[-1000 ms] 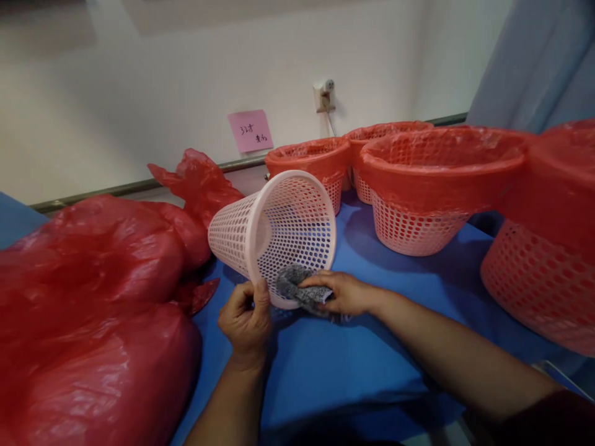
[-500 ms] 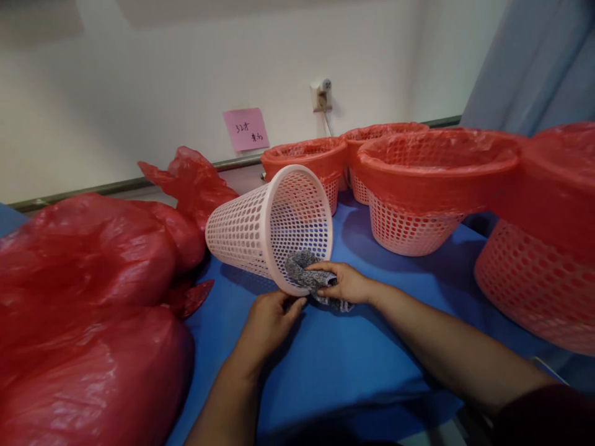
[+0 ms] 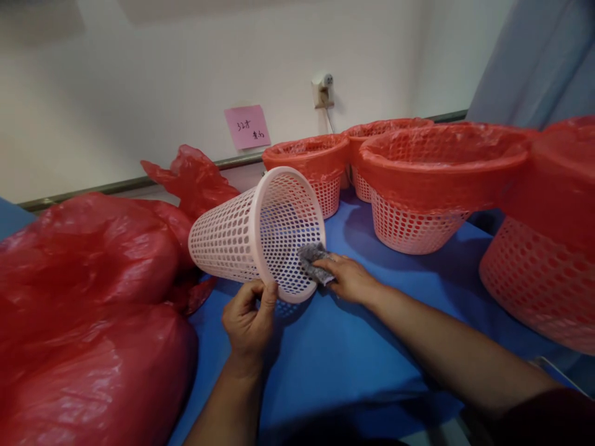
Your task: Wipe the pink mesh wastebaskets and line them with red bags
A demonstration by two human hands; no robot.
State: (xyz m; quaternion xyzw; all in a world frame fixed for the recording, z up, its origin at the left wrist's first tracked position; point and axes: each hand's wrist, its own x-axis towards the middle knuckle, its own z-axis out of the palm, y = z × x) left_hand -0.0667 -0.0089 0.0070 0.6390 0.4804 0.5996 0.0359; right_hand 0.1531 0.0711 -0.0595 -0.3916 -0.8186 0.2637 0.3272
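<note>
A pale pink plastic wastebasket (image 3: 227, 232) with round holes lies tilted on its side, its mouth turned toward me and to the right. My left hand (image 3: 251, 316) pinches the lower left of its rim between thumb and fingers. In my right hand (image 3: 346, 275) is a crumpled grey cloth (image 3: 311, 260), pressed against the rim's lower right edge and partly inside the mouth. The fingertips behind the cloth are hidden.
Full red plastic bags (image 3: 93, 297) fill the left side of the blue table (image 3: 320, 365). Several pink baskets with red liners (image 3: 441, 176) stand at the back and right. A pink note (image 3: 247, 127) and a power socket (image 3: 323, 94) are on the wall.
The wastebasket has shifted left, its mouth end raised a little. My left hand has moved left and up along the rim; the cloth in my right hand has gone up the rim's right side.
</note>
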